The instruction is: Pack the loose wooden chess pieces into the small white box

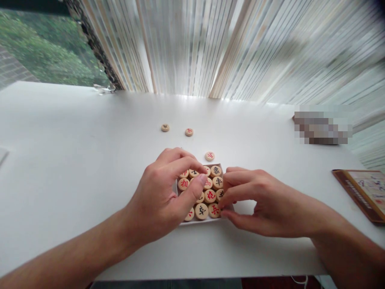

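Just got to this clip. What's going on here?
A person has both bare hands at a shallow box of round game pieces marked with red or black characters, on a white table. The left hand reaches over the box, thumb and fingertips among the pieces; the right hand is at the box's right edge. Whether either grips a piece is unclear. Beyond the box lie one black-marked piece and two red-marked pieces.
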`<state>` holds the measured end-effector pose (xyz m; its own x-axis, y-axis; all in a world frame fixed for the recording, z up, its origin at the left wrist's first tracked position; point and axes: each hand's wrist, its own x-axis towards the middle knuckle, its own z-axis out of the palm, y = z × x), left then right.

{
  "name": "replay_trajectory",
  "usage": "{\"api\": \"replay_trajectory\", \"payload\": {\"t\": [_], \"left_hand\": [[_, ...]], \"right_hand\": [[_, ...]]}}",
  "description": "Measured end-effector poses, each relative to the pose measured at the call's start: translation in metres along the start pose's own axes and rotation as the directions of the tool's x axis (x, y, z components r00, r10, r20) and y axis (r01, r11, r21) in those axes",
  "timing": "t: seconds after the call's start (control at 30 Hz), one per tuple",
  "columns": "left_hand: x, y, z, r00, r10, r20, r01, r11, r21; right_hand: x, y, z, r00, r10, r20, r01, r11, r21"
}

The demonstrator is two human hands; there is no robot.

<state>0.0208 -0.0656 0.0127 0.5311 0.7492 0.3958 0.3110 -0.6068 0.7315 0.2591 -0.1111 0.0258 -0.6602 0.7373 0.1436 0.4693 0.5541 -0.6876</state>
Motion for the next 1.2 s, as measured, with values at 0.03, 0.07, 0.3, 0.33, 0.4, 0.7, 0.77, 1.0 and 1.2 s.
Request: {"api": "replay_trajectory", "payload": {"t": [0.03, 0.07, 0.3, 0.33, 0.4, 0.7, 0.77, 1.0, 1.2], "left_hand": [[0.000, 0.000, 0.000, 1.000, 0.000, -0.003, 0.000, 1.000, 0.000], [0.000, 0.000, 0.000, 1.000, -0.001, -0.001, 0.001, 1.000, 0.001], [0.000, 0.000, 0.000, 1.000, 0.003, -0.001, -0.003, 1.000, 0.020], [0.000, 0.000, 0.000, 1.000, 0.003, -0.001, -0.003, 1.000, 0.020], [0.000, -0.001, 0.000, 1.000, 0.001, 0.001, -0.001, 1.000, 0.021], [0.000, -0.003, -0.001, 1.000, -0.014, 0.009, 0.014, 0.999, 0.033], [0.001, -0.003, -0.001, 1.000, -0.012, 0.012, 0.012, 0.999, 0.036], [0.002, -0.004, -0.001, 1.000, -0.012, 0.021, 0.011, 0.998, 0.056], [0.002, -0.004, -0.001, 1.000, -0.013, 0.014, 0.012, 0.999, 0.052]], "right_hand": [[0.000, 0.000, 0.000, 1.000, -0.008, 0.003, 0.008, 1.000, -0.006], [-0.001, 0.000, 0.001, 1.000, -0.013, 0.007, 0.013, 1.000, -0.017], [-0.002, -0.001, 0.006, 0.998, -0.009, 0.066, 0.016, 0.994, -0.109], [-0.002, -0.001, 0.007, 0.998, -0.012, 0.068, 0.019, 0.993, -0.113], [-0.001, -0.001, 0.008, 0.998, -0.020, 0.067, 0.027, 0.993, -0.112], [0.000, -0.001, 0.011, 0.997, -0.033, 0.073, 0.043, 0.989, -0.142], [0.000, -0.001, 0.012, 0.997, -0.033, 0.075, 0.044, 0.988, -0.149], [0.002, -0.001, 0.014, 0.997, -0.046, 0.056, 0.054, 0.988, -0.146], [0.002, 0.002, 0.014, 0.998, -0.054, 0.043, 0.059, 0.989, -0.134]]}}
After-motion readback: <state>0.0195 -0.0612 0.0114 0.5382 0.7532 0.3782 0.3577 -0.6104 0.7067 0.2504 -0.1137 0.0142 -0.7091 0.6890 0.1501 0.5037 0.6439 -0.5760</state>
